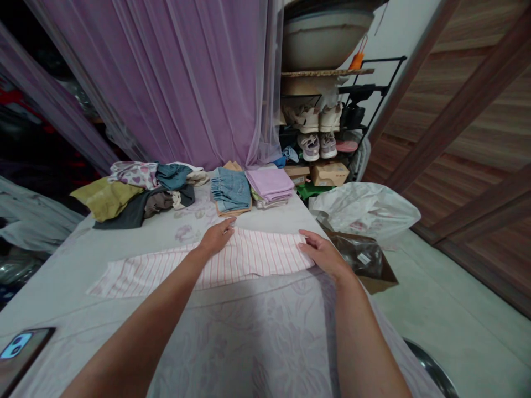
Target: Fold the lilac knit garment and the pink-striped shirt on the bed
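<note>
Striped pants [253, 254], white with thin pink lines, lie folded lengthwise in a long strip across the bed. My left hand [218, 236] rests at their upper edge near the middle, fingers closed on the cloth. At the right end my right hand [326, 254] has its thumb and fingers at the edge of the fabric. Just beyond sit folded denim shorts [230, 189] on a tan cloth, beside a stack topped by a folded lilac cloth [270, 183].
A loose heap of clothes with an olive garment [105, 199] lies at the back left. A phone [25, 354] is at the near left. Right of the bed stand an open cardboard box [384, 282], a white plastic bag [365, 210] and a shoe rack [384, 88]. Purple curtains [186, 83] hang behind.
</note>
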Motion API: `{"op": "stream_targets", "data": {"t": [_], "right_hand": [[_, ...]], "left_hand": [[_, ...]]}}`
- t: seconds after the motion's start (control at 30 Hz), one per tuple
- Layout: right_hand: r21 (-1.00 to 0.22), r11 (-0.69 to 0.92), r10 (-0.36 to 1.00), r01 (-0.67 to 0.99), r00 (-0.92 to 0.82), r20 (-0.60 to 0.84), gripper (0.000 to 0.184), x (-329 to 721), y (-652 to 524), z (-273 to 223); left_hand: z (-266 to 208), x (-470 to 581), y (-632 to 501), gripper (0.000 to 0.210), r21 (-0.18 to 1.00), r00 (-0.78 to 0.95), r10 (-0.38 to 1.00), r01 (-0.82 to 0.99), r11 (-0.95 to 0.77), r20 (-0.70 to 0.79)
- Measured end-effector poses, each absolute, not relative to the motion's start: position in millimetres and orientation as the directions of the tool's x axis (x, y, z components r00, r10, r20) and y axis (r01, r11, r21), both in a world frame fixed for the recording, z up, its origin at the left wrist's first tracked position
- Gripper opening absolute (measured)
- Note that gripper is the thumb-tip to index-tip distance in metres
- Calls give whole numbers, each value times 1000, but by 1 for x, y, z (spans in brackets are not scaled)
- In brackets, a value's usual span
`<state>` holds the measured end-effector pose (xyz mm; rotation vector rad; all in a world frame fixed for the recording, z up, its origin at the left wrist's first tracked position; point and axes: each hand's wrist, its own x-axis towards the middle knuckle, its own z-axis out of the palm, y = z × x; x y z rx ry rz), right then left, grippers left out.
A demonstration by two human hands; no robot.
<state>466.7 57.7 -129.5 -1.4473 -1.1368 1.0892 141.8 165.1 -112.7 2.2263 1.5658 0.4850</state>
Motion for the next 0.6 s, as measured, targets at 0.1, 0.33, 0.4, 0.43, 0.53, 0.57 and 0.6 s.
{"op": "stream_targets", "data": {"t": [0.1,0.33,0.4,0.43,0.53,0.57,0.6], "right_hand": [[-984,-47,986,173,166,-18,55,465,61,-132],[-830,-153,909,537,406,95,48,458,68,-140],[-806,-157,920,571,382,92,48,459,67,-138],[-798,-161,926,581,369,81,49,460,66,-137],[-781,-199,927,593,372,47,50,462,65,-130],[-783,-208,924,586,381,40,50,462,64,-128],[-792,-210,922,574,386,36,50,463,64,-126]], "left_hand": [[-111,135,166,53,488,351,936,813,-316,22],[-100,141,169,48,266,331,944,908,-323,19],[-101,144,169,49,217,325,945,921,-322,22],[-103,145,168,49,206,323,946,923,-324,38],[-108,149,153,47,185,355,917,903,-387,180],[-110,150,143,44,178,377,891,887,-426,253],[-111,151,132,39,173,403,856,865,-472,324]]}}
